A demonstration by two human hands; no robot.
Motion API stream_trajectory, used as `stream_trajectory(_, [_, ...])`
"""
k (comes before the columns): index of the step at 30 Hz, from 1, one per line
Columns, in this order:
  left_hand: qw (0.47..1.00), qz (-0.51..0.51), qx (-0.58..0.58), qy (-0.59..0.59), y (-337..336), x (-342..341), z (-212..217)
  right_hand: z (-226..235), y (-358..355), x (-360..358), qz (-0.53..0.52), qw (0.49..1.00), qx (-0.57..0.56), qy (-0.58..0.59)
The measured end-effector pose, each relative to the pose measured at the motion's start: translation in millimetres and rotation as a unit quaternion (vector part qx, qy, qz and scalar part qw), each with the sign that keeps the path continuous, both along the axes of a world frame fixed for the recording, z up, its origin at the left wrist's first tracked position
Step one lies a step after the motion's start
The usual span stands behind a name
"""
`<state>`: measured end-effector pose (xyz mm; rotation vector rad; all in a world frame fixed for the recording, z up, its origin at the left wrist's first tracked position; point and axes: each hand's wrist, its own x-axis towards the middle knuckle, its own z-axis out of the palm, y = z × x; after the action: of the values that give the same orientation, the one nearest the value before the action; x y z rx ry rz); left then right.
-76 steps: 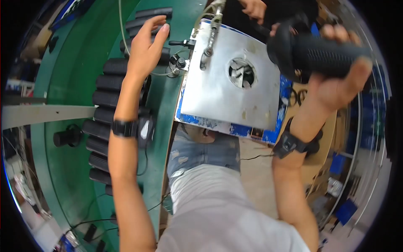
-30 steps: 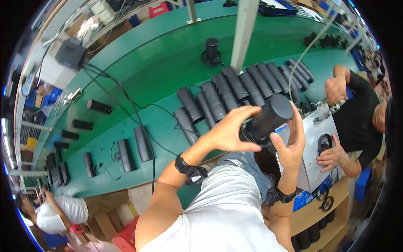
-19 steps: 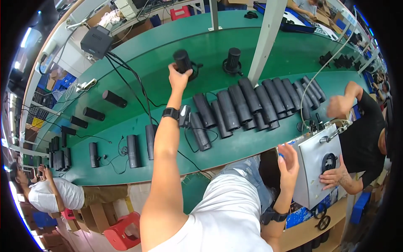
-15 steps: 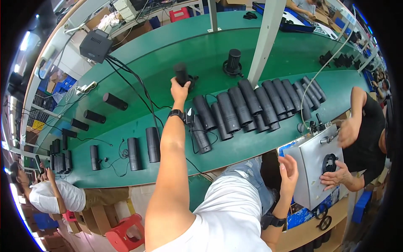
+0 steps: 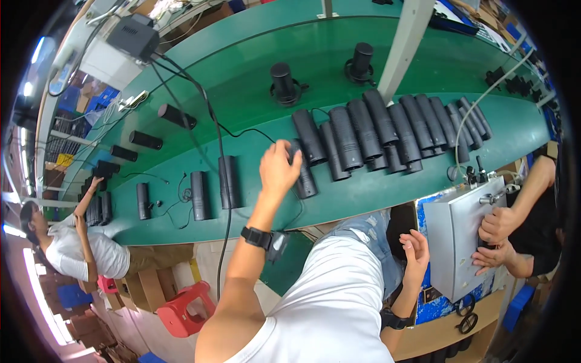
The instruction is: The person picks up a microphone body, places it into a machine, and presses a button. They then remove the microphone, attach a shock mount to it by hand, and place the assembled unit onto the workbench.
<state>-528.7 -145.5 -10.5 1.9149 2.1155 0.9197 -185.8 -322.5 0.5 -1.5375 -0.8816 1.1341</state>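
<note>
Several black ribbed cylinders lie on the green bench. My left hand point(image 5: 279, 169) is at the upper end of the nearest black cylinder point(image 5: 307, 181), fingers curled and thumb across its side. That cylinder still rests on the bench, and my hand hides part of it. My right hand point(image 5: 416, 251) hovers by my hip beside a grey metal box, fingers loosely bent and apart, holding nothing. Farther back, a black cylinder with a round mount point(image 5: 283, 81) stands upright. A similar upright unit point(image 5: 361, 60) stands to its right.
A thick black cable point(image 5: 213, 115) hangs from a black box point(image 5: 133, 37) across the left side. A pale post point(image 5: 407, 45) rises behind the cylinders. To the right, a co-worker's hands point(image 5: 497, 242) work at the grey metal box point(image 5: 451, 242). A red stool point(image 5: 184, 308) stands below left.
My left hand has let go of the upright cylinder at the back and come nearer, to a lying one. The view has shifted. The co-worker's hands have come together at the box.
</note>
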Motion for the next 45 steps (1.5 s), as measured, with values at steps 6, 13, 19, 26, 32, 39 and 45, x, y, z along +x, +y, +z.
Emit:
stream_trajectory(6, [0.995, 0.01, -0.082, -0.047, -54.5, -10.1, -10.6, 1.9, 13.1, -14.5, 0.074, 0.997, -0.001, 0.008])
stream_trajectory(13, [0.991, 0.044, -0.128, -0.002, -56.8, -51.0, -22.2, -1.4, 37.9, -39.6, 0.166, 0.984, 0.014, 0.056])
stream_trajectory(19, [0.966, 0.046, -0.252, 0.029, -40.1, 15.9, -29.1, 7.8, 55.1, -62.4, 0.251, 0.965, 0.017, 0.07])
stream_trajectory(26, [0.632, 0.035, -0.285, -0.72, -51.1, -5.7, -46.2, 8.6, 57.3, -59.3, 0.255, 0.964, -0.007, 0.081])
stream_trajectory(32, [0.678, -0.128, -0.236, -0.684, -68.9, 10.8, 19.2, 18.0, 91.0, -86.7, 0.243, 0.965, 0.058, 0.076])
stream_trajectory(39, [0.859, -0.241, -0.277, -0.356, -69.3, 57.2, 57.4, 18.4, 122.9, -82.4, 0.204, 0.942, 0.042, 0.264])
stream_trajectory(45, [0.884, -0.112, -0.025, -0.454, -30.4, 5.7, 38.5, 20.7, 81.1, 2.0, 0.009, 0.886, 0.126, 0.446])
